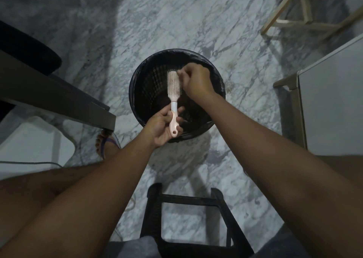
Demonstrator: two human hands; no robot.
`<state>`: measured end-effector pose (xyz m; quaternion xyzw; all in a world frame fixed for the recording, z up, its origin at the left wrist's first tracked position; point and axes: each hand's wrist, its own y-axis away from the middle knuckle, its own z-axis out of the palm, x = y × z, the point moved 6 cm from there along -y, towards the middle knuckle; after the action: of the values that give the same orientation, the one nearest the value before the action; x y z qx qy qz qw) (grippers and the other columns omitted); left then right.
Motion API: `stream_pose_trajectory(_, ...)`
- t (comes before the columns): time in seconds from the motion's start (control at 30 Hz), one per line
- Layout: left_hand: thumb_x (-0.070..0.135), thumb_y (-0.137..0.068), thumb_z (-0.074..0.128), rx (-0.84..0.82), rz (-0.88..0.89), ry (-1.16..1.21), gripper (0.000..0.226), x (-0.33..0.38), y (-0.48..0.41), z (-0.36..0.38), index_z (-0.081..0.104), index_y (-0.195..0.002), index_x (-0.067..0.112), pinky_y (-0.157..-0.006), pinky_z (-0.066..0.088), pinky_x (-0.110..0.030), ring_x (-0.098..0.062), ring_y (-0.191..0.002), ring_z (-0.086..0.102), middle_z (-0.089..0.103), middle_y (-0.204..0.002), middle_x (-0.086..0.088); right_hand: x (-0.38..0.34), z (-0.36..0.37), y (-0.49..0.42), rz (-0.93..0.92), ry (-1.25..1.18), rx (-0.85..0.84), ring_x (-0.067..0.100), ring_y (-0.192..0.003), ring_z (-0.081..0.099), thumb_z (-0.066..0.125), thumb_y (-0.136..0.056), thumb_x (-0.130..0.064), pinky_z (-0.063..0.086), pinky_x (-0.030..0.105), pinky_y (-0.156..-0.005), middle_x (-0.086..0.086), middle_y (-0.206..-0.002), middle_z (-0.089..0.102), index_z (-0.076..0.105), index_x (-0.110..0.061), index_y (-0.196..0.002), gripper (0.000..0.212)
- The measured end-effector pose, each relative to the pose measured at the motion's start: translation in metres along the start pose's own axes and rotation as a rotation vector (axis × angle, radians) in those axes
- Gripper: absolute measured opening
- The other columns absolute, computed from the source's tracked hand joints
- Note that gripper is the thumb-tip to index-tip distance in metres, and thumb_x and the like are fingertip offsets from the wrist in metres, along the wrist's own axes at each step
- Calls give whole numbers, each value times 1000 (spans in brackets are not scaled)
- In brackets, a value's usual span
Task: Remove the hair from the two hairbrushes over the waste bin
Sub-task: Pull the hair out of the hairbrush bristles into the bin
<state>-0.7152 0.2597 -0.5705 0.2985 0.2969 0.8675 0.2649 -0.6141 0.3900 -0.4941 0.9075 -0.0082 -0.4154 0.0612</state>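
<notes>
Pink hairbrush (173, 92) gripped by left hand (164, 127), right hand (195, 81) pinching bristles over bin (137, 92)

pink-and-white hairbrush (173, 92); black latticed waste bin (149, 85); grey-veined white marble floor (157, 22); black stool (188, 218)

One hairbrush (173, 88), pink and white, is over the one waste bin (141, 77), which is black and lined with one dark bag; the task's second brush is not visible. Two hands are over the bin: the left hand (163, 127) at its near rim and the right hand (194, 81) at its far right side. Near the bin are one black stool (155, 204), one dark table (59, 92) to its left, one wooden frame (306, 22) far right, one foot (106, 145) near left.
</notes>
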Motion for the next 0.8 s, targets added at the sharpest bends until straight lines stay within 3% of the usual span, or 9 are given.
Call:
stream_pose_trajectory(0.13,5,-104,32,13,7,-20,44,1,1,-2,44,-145,14,-53,42,-26,-12,-68,51,62,-116,-5,1,-20,-6,17,-251,145,13,-57,62,59,-94,-22,53,27,-60,-3,-63,65,67,-13,-76,21)
stream_pose_trajectory(0.23,4,-103,32,-2,21,-29,44,7,3,1,44,-145,13,-54,42,-26,-12,-68,52,61,-120,-4,19,-28,-4,73,-208,194,15,-63,64,58,-95,-21,52,27,-64,-1,-67,67,68,-9,-80,21)
stream_pose_trajectory(0.3,4,-103,33,-8,29,-35,44,11,5,2,45,-144,14,-54,42,-26,-11,-69,53,61,-121,-4,44,-22,1,167,-60,122,18,-71,66,58,-95,-18,53,28,-69,5,-76,71,70,-7,-82,20)
stream_pose_trajectory(0.43,4,-103,33,-14,33,-46,43,14,7,1,49,-141,16,-55,42,-26,-11,-70,53,63,-119,-3,78,-2,11,281,318,-193,32,-94,68,60,-87,-7,53,31,-81,17,-98,72,74,-4,-93,15)
stream_pose_trajectory(0.53,3,-103,34,-10,23,-63,42,12,7,-2,53,-137,19,-55,43,-27,-12,-69,54,63,-119,-4,57,-1,14,117,295,-145,32,-114,60,61,-87,-19,50,41,-98,14,-122,64,68,-14,-118,32)
stream_pose_trajectory(0.63,4,-103,34,-10,16,-87,41,8,5,-3,55,-135,20,-56,43,-27,-13,-70,53,62,-119,-5,24,-5,14,-84,207,-37,24,-117,55,61,-87,-41,46,43,-94,3,-120,59,67,-27,-114,31)
stream_pose_trajectory(0.8,4,-104,34,-13,5,-120,46,6,2,3,49,-143,21,-55,41,-28,-15,-71,50,60,-116,-5,3,8,4,-131,293,-181,24,-115,55,62,-85,-41,49,46,-95,3,-121,52,66,-28,-116,33)
